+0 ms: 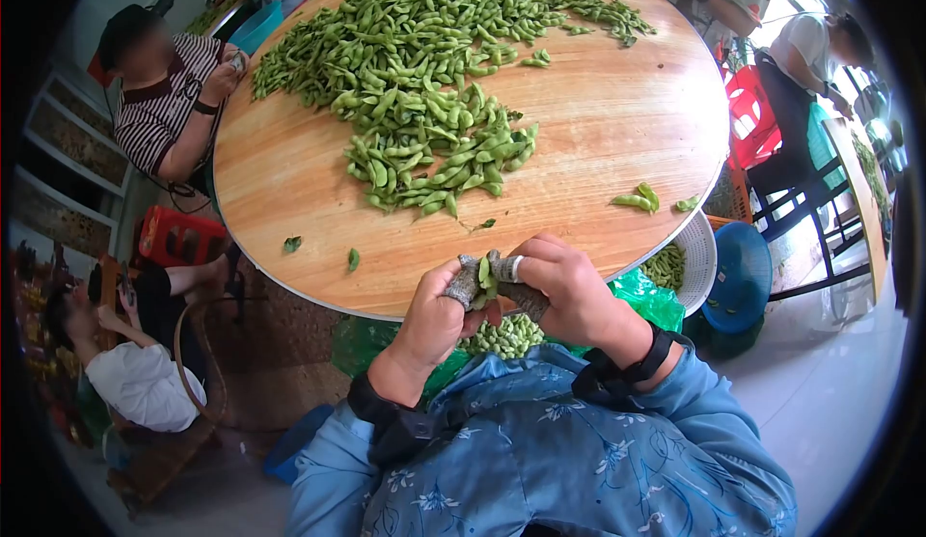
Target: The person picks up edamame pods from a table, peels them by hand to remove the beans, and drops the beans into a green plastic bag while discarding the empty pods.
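Observation:
Close to the near edge of the round wooden table [617,103], my left hand [427,320] and my right hand [569,291] pinch a green soybean pod [485,275] between them. Grey wraps cover some fingertips and a thumb on both hands. Directly below lie shelled green beans [506,336], above my lap, with green plastic [444,378] around them. A big heap of soybean pods [424,64] spreads over the far and middle part of the table. Several loose pods [637,198] rest near the right edge. My fingers partly hide the held pod.
Beside my right forearm stands a white basket [699,262] with pods in it, next to a blue basin [738,276]. A person in a striped shirt [174,103] works at the table's left. Another person [145,373] sits lower left, near a red stool [180,237].

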A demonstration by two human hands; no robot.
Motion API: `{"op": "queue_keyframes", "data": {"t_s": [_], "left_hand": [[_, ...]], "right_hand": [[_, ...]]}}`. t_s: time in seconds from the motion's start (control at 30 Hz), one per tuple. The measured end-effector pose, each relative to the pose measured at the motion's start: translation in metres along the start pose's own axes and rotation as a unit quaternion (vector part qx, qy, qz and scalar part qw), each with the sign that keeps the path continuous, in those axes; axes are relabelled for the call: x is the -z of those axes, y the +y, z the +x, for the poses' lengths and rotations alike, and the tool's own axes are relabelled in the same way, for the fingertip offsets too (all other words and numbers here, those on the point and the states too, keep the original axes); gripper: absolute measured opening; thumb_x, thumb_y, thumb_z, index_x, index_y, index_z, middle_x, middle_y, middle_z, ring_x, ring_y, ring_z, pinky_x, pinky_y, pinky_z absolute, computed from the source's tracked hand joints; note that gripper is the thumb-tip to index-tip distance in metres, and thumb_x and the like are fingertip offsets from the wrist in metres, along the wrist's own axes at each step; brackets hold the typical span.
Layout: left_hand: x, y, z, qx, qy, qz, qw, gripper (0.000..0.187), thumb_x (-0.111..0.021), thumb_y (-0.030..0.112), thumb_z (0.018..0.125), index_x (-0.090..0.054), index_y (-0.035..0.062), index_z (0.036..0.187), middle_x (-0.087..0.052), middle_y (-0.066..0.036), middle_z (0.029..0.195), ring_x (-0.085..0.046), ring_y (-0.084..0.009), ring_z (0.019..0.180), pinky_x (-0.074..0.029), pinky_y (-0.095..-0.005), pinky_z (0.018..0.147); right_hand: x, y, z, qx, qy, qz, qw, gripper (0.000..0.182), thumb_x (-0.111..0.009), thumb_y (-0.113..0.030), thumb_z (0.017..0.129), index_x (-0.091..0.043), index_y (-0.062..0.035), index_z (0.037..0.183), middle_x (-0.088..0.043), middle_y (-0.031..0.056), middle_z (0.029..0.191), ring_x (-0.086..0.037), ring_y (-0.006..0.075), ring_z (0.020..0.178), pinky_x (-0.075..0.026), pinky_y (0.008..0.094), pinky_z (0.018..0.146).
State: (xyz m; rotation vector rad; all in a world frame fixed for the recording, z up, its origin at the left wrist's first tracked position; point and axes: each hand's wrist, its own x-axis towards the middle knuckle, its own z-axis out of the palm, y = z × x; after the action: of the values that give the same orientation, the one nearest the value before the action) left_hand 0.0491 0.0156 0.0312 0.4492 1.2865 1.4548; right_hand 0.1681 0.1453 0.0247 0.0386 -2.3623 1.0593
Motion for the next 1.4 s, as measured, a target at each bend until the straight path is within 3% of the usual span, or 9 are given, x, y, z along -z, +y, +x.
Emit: {"op": "queue_keyframes", "data": {"t_s": [0.17, 0.23, 0.63, 0.73, 0.8, 0.87, 1.03, 1.27, 1.4], "left_hand": [[0.011, -0.008, 0.007, -0.011, -0.015, -0.061, 0.998, 0.028, -0.036, 0.026, 0.090, -0.054, 0.0038, 0.087, -0.056, -0.010, 0.062, -0.043, -0.0084, 0.041, -0.029, -0.0176, 0.035], [0.014, -0.008, 0.010, 0.073, -0.011, -0.124, 0.989, 0.031, -0.037, 0.030, 0.089, -0.055, 0.0043, 0.085, -0.056, -0.010, 0.061, -0.043, -0.0092, 0.041, -0.029, -0.0180, 0.034], [0.016, -0.008, 0.013, 0.100, -0.015, -0.190, 0.976, 0.026, -0.039, 0.027, 0.088, -0.054, 0.0061, 0.085, -0.054, -0.008, 0.065, -0.045, -0.0100, 0.049, -0.031, -0.0193, 0.037], [0.010, -0.008, 0.012, 0.090, 0.002, -0.227, 0.970, 0.021, -0.041, 0.022, 0.088, -0.053, 0.0051, 0.087, -0.053, -0.009, 0.063, -0.045, -0.0104, 0.050, -0.031, -0.0197, 0.038], [0.008, -0.005, 0.007, 0.071, 0.007, -0.209, 0.975, 0.017, -0.042, 0.017, 0.088, -0.052, 0.0046, 0.088, -0.054, -0.009, 0.065, -0.045, -0.0095, 0.050, -0.031, -0.0191, 0.038], [0.009, -0.003, 0.006, 0.052, 0.011, -0.191, 0.980, 0.013, -0.043, 0.013, 0.088, -0.052, 0.0041, 0.089, -0.055, -0.009, 0.066, -0.045, -0.0086, 0.050, -0.031, -0.0184, 0.039], [0.009, 0.000, 0.004, 0.022, -0.010, 0.026, 0.999, 0.018, -0.037, -0.001, 0.083, -0.052, 0.0040, 0.092, -0.057, -0.007, 0.075, -0.044, -0.0039, 0.050, -0.031, -0.0157, 0.040], [-0.001, -0.003, 0.011, 0.006, 0.043, -0.064, 0.997, 0.020, -0.035, 0.005, 0.082, -0.053, 0.0067, 0.091, -0.055, -0.002, 0.073, -0.044, -0.0058, 0.050, -0.032, -0.0172, 0.041], [-0.004, 0.003, 0.009, 0.005, 0.086, -0.061, 0.994, 0.019, -0.036, 0.008, 0.080, -0.054, 0.0079, 0.087, -0.053, -0.001, 0.068, -0.043, -0.0067, 0.049, -0.032, -0.0187, 0.042]], "right_hand": [[-0.005, 0.000, 0.000, -0.013, 0.007, 0.003, 1.000, 0.021, -0.064, 0.001, 0.056, -0.054, -0.0020, 0.075, -0.051, 0.0114, 0.074, -0.050, 0.0313, 0.071, -0.042, 0.0379, 0.060], [-0.006, 0.000, 0.001, 0.006, 0.007, -0.024, 1.000, 0.021, -0.064, 0.001, 0.056, -0.054, -0.0019, 0.075, -0.052, 0.0114, 0.074, -0.050, 0.0314, 0.072, -0.042, 0.0380, 0.060], [-0.007, 0.003, 0.005, 0.022, 0.021, -0.017, 0.999, 0.020, -0.067, -0.003, 0.058, -0.051, -0.0009, 0.071, -0.049, 0.0123, 0.070, -0.047, 0.0327, 0.068, -0.041, 0.0395, 0.058], [-0.008, 0.002, 0.004, -0.023, 0.027, -0.005, 0.999, 0.018, -0.066, -0.001, 0.063, -0.053, 0.0000, 0.075, -0.052, 0.0119, 0.072, -0.052, 0.0284, 0.069, -0.043, 0.0365, 0.059], [-0.012, 0.000, -0.001, -0.203, 0.058, 0.218, 0.953, 0.015, -0.063, 0.000, 0.069, -0.054, 0.0016, 0.080, -0.056, 0.0117, 0.075, -0.057, 0.0210, 0.071, -0.045, 0.0320, 0.060], [-0.008, -0.005, 0.001, -0.234, 0.067, 0.269, 0.932, 0.016, -0.062, 0.001, 0.072, -0.054, 0.0031, 0.086, -0.058, 0.0119, 0.077, -0.058, 0.0153, 0.071, -0.045, 0.0288, 0.061], [-0.010, 0.003, 0.001, -0.163, 0.037, 0.190, 0.967, 0.015, -0.066, -0.001, 0.069, -0.055, 0.0017, 0.078, -0.055, 0.0138, 0.069, -0.057, 0.0236, 0.064, -0.044, 0.0326, 0.057], [-0.015, -0.004, 0.004, -0.079, 0.071, 0.019, 0.994, 0.017, -0.067, -0.004, 0.065, -0.051, 0.0004, 0.070, -0.051, 0.0161, 0.066, -0.050, 0.0347, 0.062, -0.041, 0.0376, 0.054], [-0.022, -0.010, 0.004, -0.187, 0.095, 0.193, 0.959, 0.009, -0.061, -0.001, 0.074, -0.055, 0.0014, 0.081, -0.057, 0.0095, 0.071, -0.056, 0.0193, 0.069, -0.044, 0.0300, 0.059]]}}
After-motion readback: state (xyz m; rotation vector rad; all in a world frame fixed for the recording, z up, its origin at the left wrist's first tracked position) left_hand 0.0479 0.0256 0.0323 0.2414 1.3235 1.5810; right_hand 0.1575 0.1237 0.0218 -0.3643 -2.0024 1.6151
